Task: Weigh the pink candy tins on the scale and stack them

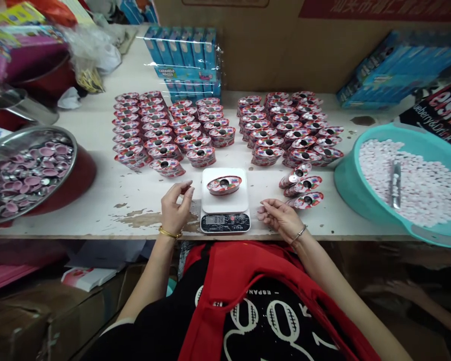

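Observation:
A small oval tin-like container (224,185), red and white with a dark round hole in its top, stands on the white pan of a digital kitchen scale (225,205). The lit display reads about 87, the last digit unclear. Left of the scale hovers my left hand (176,205), fingers bent, thumb and forefinger slightly apart with nothing seen between them. To the right of the scale is my right hand (280,218), thumb and fingertips drawn together; whatever they pinch is too small to make out. Three similar containers (302,186) stand just beyond it.
Rows of the same containers (161,130) fill the table's middle. A turquoise basin (346,170) of small pale candies, with a metal scoop (395,185), is at right. A metal bowl (75,150) of pink-and-silver caps is at left. Blue boxes (188,55) stand behind.

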Demonstrator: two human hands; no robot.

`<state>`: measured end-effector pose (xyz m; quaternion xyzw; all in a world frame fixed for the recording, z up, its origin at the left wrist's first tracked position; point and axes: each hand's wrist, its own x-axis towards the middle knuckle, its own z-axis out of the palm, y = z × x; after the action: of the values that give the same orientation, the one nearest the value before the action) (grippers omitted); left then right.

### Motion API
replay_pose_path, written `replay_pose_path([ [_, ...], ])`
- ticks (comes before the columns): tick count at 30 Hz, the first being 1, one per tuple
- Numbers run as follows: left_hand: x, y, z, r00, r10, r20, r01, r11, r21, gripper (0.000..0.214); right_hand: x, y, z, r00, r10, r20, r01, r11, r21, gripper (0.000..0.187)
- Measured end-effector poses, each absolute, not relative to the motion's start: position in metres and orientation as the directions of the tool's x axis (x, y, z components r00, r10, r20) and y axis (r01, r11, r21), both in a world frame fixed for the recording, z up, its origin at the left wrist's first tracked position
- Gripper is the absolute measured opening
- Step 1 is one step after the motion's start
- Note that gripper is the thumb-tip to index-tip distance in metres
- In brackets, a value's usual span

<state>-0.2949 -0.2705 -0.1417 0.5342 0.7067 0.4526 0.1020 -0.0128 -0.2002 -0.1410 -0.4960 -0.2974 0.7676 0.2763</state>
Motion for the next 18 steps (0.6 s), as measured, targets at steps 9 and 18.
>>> replay_pose_path([
  [9,-0.264,-0.214,-0.112,0.191,0.951,0.243,0.896,-0.270,0.352,0.048,-0.027,-0.210,-0.171,-0.331,0.787,-0.521,-0.094,-0.577,-0.811,0.050],
  [18,-0.271,-0.097,-0.116,0.077,0.950,0.304,0.982,-0.126,0.144,0.031,-0.027,-0.207,-0.181,-0.358,0.796,-0.489,-0.152,-0.566,-0.810,0.059],
])
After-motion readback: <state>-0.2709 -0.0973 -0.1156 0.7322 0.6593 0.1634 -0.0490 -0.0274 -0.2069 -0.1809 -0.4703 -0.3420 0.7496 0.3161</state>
